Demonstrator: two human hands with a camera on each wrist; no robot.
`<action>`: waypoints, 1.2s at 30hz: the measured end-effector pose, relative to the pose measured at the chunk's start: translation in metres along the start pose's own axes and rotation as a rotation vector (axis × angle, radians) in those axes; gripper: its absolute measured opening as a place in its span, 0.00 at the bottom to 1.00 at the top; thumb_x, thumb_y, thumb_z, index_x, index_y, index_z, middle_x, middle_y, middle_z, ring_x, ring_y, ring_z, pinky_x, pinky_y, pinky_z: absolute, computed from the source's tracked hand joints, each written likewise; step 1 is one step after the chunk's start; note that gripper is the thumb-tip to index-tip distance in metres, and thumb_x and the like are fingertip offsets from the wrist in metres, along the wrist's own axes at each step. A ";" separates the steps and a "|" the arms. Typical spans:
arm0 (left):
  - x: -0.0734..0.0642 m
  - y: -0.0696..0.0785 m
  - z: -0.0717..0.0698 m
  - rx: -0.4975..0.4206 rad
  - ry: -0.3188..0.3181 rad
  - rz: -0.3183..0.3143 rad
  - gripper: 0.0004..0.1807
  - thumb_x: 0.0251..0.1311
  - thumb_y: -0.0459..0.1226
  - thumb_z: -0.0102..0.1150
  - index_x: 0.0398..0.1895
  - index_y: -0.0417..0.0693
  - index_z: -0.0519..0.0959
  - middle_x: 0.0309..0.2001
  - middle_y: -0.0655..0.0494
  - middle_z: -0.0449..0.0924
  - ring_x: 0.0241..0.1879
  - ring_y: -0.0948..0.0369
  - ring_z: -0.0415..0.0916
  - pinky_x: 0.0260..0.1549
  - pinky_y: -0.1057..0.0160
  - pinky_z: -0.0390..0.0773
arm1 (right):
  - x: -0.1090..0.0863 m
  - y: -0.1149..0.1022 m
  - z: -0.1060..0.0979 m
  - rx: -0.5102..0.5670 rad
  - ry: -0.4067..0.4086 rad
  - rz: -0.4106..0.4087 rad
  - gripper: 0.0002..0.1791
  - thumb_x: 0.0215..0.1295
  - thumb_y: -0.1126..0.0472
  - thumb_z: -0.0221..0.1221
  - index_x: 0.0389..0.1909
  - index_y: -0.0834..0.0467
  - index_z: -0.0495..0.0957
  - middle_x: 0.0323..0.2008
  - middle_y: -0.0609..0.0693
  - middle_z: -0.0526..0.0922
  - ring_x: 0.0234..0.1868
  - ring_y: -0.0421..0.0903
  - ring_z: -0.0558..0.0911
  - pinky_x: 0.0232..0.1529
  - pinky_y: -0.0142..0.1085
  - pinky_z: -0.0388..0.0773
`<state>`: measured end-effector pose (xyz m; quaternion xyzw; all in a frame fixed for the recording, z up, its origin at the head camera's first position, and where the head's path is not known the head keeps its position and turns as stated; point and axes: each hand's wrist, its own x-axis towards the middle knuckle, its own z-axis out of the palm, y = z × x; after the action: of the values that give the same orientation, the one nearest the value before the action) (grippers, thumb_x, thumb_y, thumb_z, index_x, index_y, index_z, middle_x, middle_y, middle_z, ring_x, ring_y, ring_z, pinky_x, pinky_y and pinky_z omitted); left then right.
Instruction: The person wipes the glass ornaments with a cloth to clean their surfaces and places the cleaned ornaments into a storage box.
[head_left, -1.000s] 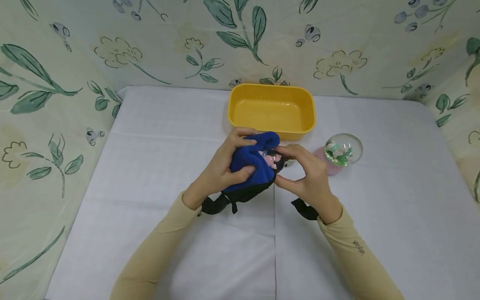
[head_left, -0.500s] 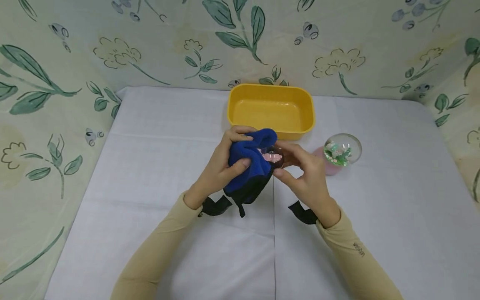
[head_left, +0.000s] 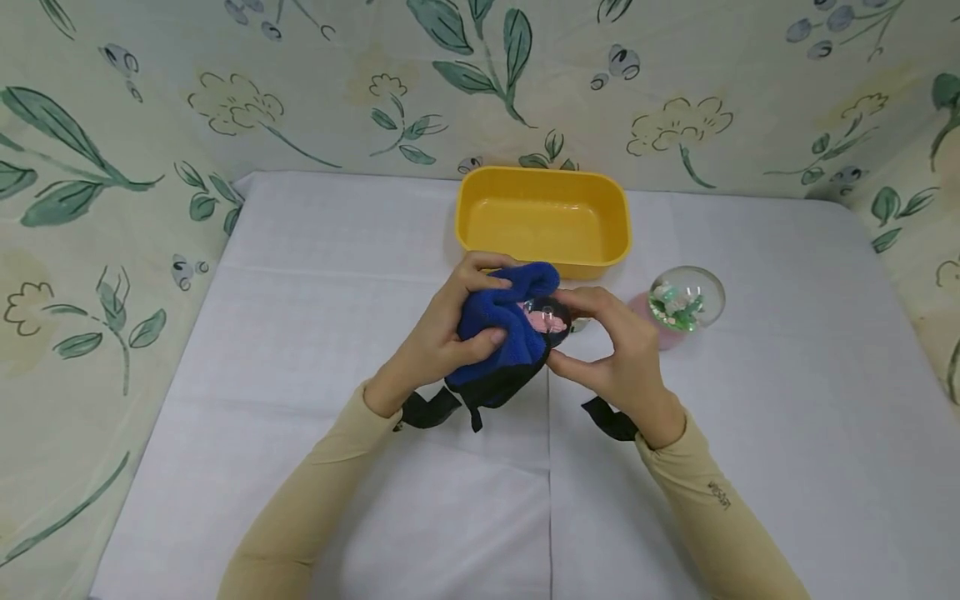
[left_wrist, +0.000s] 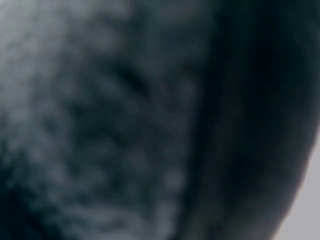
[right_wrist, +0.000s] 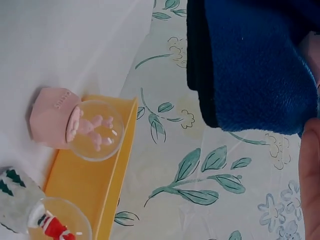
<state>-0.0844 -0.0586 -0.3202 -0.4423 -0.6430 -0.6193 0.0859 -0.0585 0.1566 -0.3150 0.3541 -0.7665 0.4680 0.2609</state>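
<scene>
My left hand (head_left: 457,333) grips a blue plush cloth (head_left: 498,325) with black backing and a small black loop. The cloth is folded around a snow globe (head_left: 551,321) with pink shapes inside its clear dome. The thumb and fingers of my right hand (head_left: 615,350) pinch this dome from the right. Its base is mostly hidden in the cloth. In the right wrist view, the cloth (right_wrist: 260,70) hangs at upper right, with a fingertip (right_wrist: 311,165) below it. Dark, blurred fabric (left_wrist: 125,125) nearly fills the left wrist view.
A yellow bin (head_left: 543,265) stands behind my hands. To the right sits a snow globe with a pink base (head_left: 660,333) and green-white contents. The right wrist view shows a pink snow globe (right_wrist: 50,117) and another with a red figure (right_wrist: 55,227), both by the bin.
The globe in the cloth has turned slightly, its pink shapes shifting within the dome. My right fingers have changed their hold on it. The loop end of the cloth has swung a little.
</scene>
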 end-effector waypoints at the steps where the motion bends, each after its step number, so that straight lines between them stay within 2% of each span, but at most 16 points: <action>1: 0.000 0.000 0.000 0.012 -0.007 0.010 0.24 0.66 0.53 0.50 0.52 0.45 0.63 0.57 0.34 0.61 0.56 0.46 0.63 0.54 0.50 0.70 | 0.000 0.001 0.000 0.003 0.006 0.011 0.32 0.61 0.43 0.61 0.44 0.71 0.76 0.40 0.61 0.82 0.35 0.50 0.80 0.44 0.27 0.76; 10: 0.003 -0.003 0.001 0.111 -0.061 0.112 0.22 0.65 0.52 0.51 0.51 0.46 0.65 0.56 0.34 0.61 0.57 0.43 0.63 0.56 0.49 0.69 | -0.001 0.008 0.001 0.094 0.021 0.147 0.33 0.61 0.41 0.60 0.39 0.73 0.76 0.31 0.61 0.82 0.30 0.40 0.79 0.35 0.24 0.78; 13: 0.002 -0.003 0.000 0.154 -0.065 0.129 0.22 0.65 0.51 0.53 0.52 0.45 0.64 0.57 0.34 0.61 0.58 0.43 0.62 0.58 0.49 0.67 | -0.001 0.009 0.002 0.148 0.032 0.214 0.35 0.60 0.40 0.60 0.41 0.74 0.75 0.35 0.62 0.82 0.33 0.37 0.80 0.36 0.26 0.78; 17: 0.002 -0.003 -0.002 0.190 -0.061 0.127 0.23 0.65 0.49 0.55 0.53 0.44 0.64 0.59 0.35 0.61 0.59 0.44 0.61 0.60 0.48 0.65 | -0.002 0.008 0.004 0.198 0.073 0.281 0.35 0.61 0.41 0.61 0.45 0.74 0.74 0.41 0.56 0.82 0.37 0.39 0.81 0.41 0.28 0.78; 20: 0.002 -0.002 -0.003 0.188 -0.052 0.124 0.24 0.59 0.39 0.63 0.53 0.43 0.64 0.59 0.34 0.61 0.60 0.43 0.61 0.60 0.49 0.65 | -0.002 0.006 0.006 0.238 0.114 0.305 0.34 0.62 0.43 0.61 0.47 0.73 0.73 0.44 0.51 0.81 0.40 0.42 0.80 0.46 0.31 0.77; 23: 0.001 -0.001 -0.006 0.184 -0.027 0.118 0.29 0.48 0.27 0.67 0.53 0.40 0.64 0.59 0.32 0.62 0.60 0.42 0.62 0.59 0.49 0.66 | -0.002 0.004 0.007 0.296 0.158 0.316 0.31 0.62 0.48 0.62 0.49 0.74 0.72 0.46 0.53 0.79 0.43 0.46 0.79 0.50 0.33 0.75; 25: 0.000 -0.001 -0.007 0.192 -0.009 0.104 0.31 0.43 0.23 0.67 0.52 0.38 0.65 0.59 0.32 0.62 0.60 0.42 0.62 0.59 0.50 0.66 | -0.001 0.003 0.007 0.356 0.183 0.315 0.30 0.62 0.52 0.63 0.52 0.74 0.71 0.48 0.55 0.77 0.46 0.49 0.78 0.53 0.34 0.74; 29: -0.004 -0.003 -0.011 0.209 0.013 0.064 0.31 0.43 0.23 0.67 0.52 0.38 0.65 0.59 0.33 0.64 0.60 0.44 0.63 0.61 0.50 0.64 | 0.000 0.002 0.006 0.464 0.202 0.287 0.31 0.61 0.56 0.64 0.56 0.74 0.68 0.53 0.60 0.75 0.52 0.54 0.75 0.57 0.37 0.71; 36: -0.007 -0.002 -0.016 0.232 0.033 0.016 0.30 0.45 0.24 0.67 0.53 0.39 0.66 0.60 0.35 0.64 0.60 0.46 0.64 0.60 0.51 0.65 | 0.003 0.004 0.004 0.506 0.236 0.247 0.32 0.58 0.57 0.67 0.57 0.74 0.69 0.53 0.62 0.76 0.58 0.58 0.71 0.64 0.45 0.62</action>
<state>-0.0890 -0.0753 -0.3227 -0.4243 -0.7052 -0.5472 0.1524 -0.0641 0.1530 -0.3165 0.2551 -0.6272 0.7102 0.1927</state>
